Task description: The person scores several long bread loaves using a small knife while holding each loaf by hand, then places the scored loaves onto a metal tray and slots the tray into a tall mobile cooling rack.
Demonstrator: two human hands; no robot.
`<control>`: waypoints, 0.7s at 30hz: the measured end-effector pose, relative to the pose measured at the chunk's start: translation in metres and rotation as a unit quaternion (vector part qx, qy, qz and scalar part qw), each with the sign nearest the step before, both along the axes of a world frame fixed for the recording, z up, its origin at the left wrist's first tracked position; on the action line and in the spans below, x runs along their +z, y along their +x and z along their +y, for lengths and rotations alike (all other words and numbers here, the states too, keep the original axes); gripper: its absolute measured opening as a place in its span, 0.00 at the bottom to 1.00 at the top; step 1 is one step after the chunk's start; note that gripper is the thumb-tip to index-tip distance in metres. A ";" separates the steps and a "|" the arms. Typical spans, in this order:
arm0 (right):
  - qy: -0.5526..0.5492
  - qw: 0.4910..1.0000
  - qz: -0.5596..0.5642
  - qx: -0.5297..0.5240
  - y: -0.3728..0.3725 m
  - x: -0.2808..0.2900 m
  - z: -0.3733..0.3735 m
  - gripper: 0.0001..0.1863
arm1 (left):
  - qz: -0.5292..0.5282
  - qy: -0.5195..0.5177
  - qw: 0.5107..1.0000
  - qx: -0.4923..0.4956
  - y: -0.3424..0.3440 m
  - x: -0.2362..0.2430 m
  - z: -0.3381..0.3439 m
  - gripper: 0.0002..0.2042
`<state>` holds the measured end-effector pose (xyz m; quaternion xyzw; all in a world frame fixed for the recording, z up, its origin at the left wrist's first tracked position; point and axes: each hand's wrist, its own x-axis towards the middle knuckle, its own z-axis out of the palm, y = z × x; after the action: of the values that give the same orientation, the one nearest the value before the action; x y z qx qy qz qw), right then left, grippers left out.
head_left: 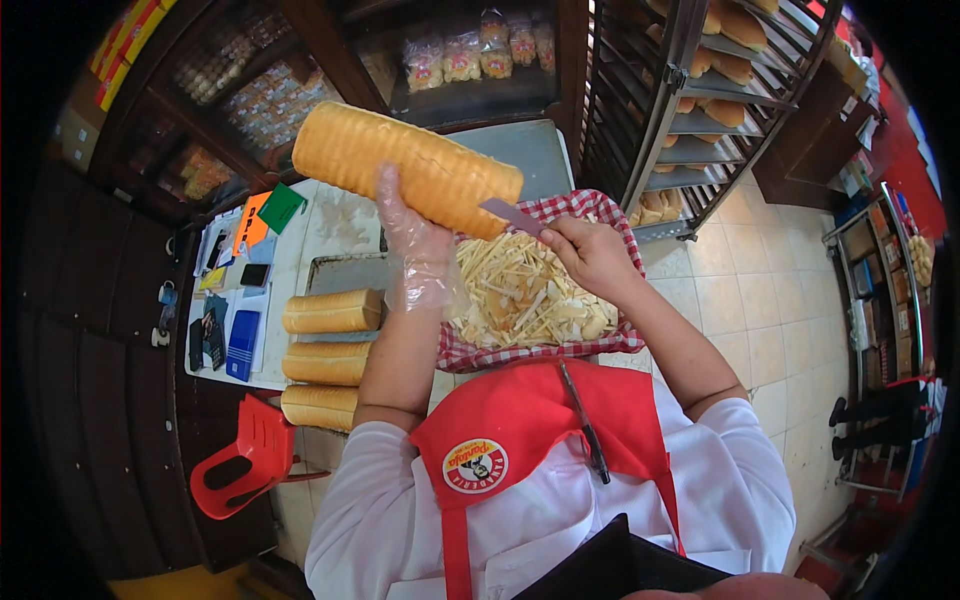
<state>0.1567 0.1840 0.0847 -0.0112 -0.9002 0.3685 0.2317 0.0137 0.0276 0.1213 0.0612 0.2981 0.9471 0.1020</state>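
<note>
Head view: beside the white tabletop (335, 222), a red-checked cloth (632, 240) cradles a heap of pale strips (525, 290). Above that, I hold the ridged loaf (400, 160) aslant, my plastic-gloved left hand (415, 235) gripping its underside. My bare right hand (592, 262) is closed on a flat-bladed knife (512, 215) — blade at the loaf's right end. I judge I'm trimming — the next move calls for a firm left grip and a controlled stroke.
</note>
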 end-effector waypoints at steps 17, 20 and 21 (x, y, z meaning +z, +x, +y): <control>0.038 0.999 0.017 0.017 0.004 -0.005 0.011 0.13 | 0.052 0.033 0.998 -0.013 -0.017 -0.014 -0.005 0.29; 0.045 0.999 0.000 -0.015 0.003 -0.002 0.012 0.13 | 0.069 0.040 0.997 -0.015 -0.019 -0.016 -0.006 0.29; 0.046 0.999 0.008 -0.002 0.003 -0.004 0.013 0.13 | 0.071 0.041 0.997 -0.015 -0.019 -0.016 -0.006 0.29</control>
<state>0.1600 0.1965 0.0805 0.0008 -0.9144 0.3264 0.2393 -0.0051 0.0216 0.1051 0.1368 0.2650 0.9500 0.0920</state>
